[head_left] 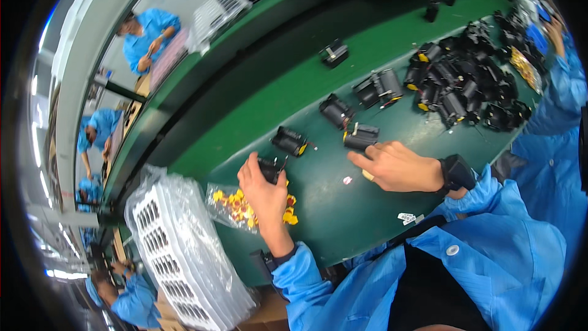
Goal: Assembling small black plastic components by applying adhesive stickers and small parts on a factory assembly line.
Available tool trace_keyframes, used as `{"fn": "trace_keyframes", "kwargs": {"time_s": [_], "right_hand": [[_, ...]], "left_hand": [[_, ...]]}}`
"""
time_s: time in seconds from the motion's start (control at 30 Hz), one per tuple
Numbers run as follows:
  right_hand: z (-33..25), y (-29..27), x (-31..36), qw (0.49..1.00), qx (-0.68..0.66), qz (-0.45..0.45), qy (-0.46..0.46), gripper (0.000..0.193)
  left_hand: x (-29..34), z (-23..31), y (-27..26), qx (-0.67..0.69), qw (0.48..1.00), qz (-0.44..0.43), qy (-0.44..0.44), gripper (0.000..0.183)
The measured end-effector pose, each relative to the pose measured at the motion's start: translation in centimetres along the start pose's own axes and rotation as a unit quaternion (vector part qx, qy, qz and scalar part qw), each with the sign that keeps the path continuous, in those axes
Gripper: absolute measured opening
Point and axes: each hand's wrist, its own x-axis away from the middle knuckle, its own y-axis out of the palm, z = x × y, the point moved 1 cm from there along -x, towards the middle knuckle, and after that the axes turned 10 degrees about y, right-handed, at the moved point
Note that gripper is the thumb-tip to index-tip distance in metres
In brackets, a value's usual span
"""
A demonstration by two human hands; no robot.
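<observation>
My left hand (264,193) is closed round a black cylindrical part (270,170), its fingers and thumb on either side. Under and beside that hand lies a clear bag of small yellow and red pieces (236,203). My right hand (395,167) is curled, with a small yellow piece (367,175) showing at its fingertips. Just beyond its knuckles lies another black cylindrical part (361,136) on the green table. More such parts lie in a loose row: one with a yellow end (289,141), one farther right (336,111) and a pair (378,88).
A heap of black parts (456,79) covers the table's right side, where a co-worker's hand (555,34) reaches in. At left stands a plastic-wrapped stack of white trays (177,263). One black part (334,53) sits on the green belt (263,107). White labels (407,217) lie near me.
</observation>
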Motion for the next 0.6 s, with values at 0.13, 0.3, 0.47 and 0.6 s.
{"fn": "trace_keyframes", "kwargs": {"time_s": [0.13, 0.3, 0.47, 0.6], "right_hand": [[-0.2, -3.6, -1.9, 0.998, -0.039, 0.035, -0.037, 0.03], [6.1, -6.6, -12.4, 0.963, 0.041, 0.25, 0.095, 0.031], [11.3, -2.0, -20.5, 0.969, 0.065, 0.084, 0.222, 0.048], [11.4, -2.3, -19.5, 0.976, 0.011, 0.171, 0.136, 0.038]], "left_hand": [[0.7, -2.5, 0.7, 0.003, 1.0, 0.014, -0.01, 0.073], [0.5, -1.5, 0.7, 0.048, 0.998, 0.042, -0.016, 0.073], [0.4, -1.7, 0.9, 0.037, 0.998, 0.049, 0.005, 0.072], [0.6, -2.0, 1.1, 0.028, 0.998, 0.061, 0.009, 0.07]]}}
